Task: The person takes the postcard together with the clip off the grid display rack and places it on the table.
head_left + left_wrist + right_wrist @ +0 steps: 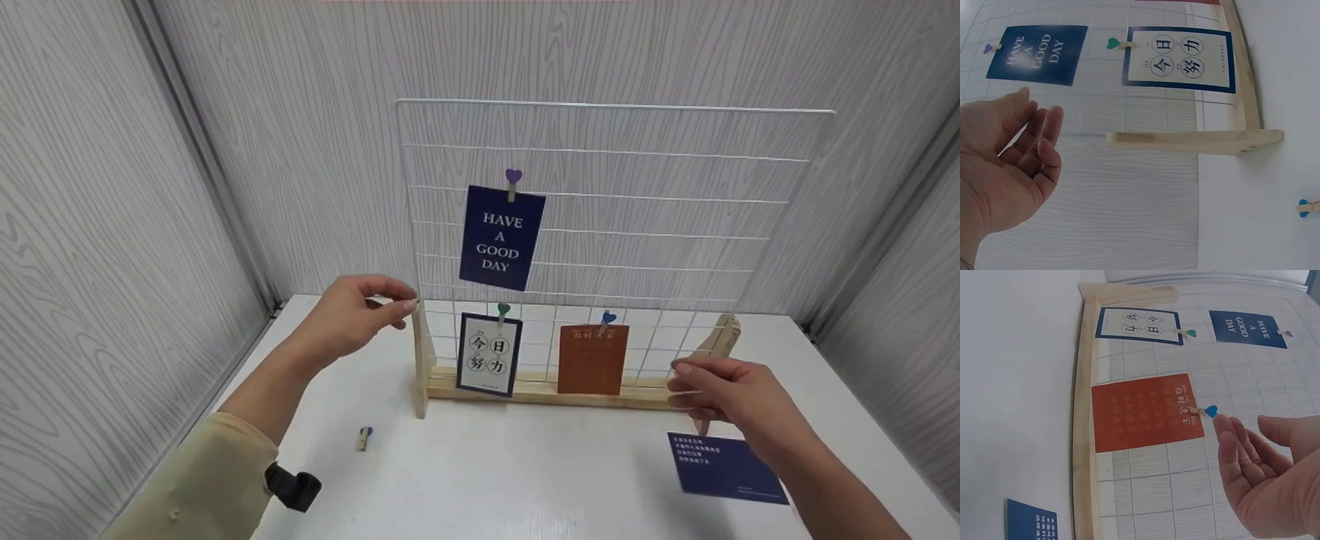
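A white wire grid (615, 196) stands upright in a wooden base (540, 398). My left hand (352, 319) is beside the grid's left end, fingers loosely bent, nothing in it; the left wrist view shows it apart from the wooden foot (1185, 140). My right hand (739, 397) hovers by the right end, also holding nothing, its fingers relaxed. Heart clothespins fasten three cards: a navy "HAVE A GOOD DAY" card (501, 244) by a purple one (513, 177), a white, navy-bordered card (487, 356) by a green one (503, 310), and an orange-red card (1145, 413) by a blue one (1211, 411).
A loose clothespin (363, 439) with a blue heart lies on the white table (480, 480), left of the base. A navy card (712, 469) with white writing lies at the right, partly behind my right forearm. Wood-patterned panels (315, 150) enclose the back and sides.
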The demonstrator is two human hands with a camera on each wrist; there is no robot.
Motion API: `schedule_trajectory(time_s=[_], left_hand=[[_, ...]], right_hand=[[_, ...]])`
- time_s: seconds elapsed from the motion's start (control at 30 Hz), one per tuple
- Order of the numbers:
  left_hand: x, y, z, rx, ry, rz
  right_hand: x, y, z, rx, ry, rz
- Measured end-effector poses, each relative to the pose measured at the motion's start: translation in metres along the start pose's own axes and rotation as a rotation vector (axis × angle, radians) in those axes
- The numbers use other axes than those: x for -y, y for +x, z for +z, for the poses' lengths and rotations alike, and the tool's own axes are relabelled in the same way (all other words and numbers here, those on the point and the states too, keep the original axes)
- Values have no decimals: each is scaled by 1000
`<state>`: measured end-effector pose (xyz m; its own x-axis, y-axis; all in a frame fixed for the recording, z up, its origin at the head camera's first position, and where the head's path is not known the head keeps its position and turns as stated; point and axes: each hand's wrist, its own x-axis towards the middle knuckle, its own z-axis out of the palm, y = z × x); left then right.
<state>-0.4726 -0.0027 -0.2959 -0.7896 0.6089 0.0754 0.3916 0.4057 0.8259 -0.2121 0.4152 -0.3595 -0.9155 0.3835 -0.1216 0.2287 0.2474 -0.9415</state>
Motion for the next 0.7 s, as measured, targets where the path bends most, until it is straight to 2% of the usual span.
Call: schedule_trajectory(time_s=[0.3,0.53,0.7], left_hand=[[-44,17,7,-9,-51,94],[-63,30,10,-6,-96,168],[-77,37,13,-1,-92,208]], right_hand=[[18,7,18,-6,7,-80],[35,12,35,20,13,-127],[45,20,47,39,47,-159]])
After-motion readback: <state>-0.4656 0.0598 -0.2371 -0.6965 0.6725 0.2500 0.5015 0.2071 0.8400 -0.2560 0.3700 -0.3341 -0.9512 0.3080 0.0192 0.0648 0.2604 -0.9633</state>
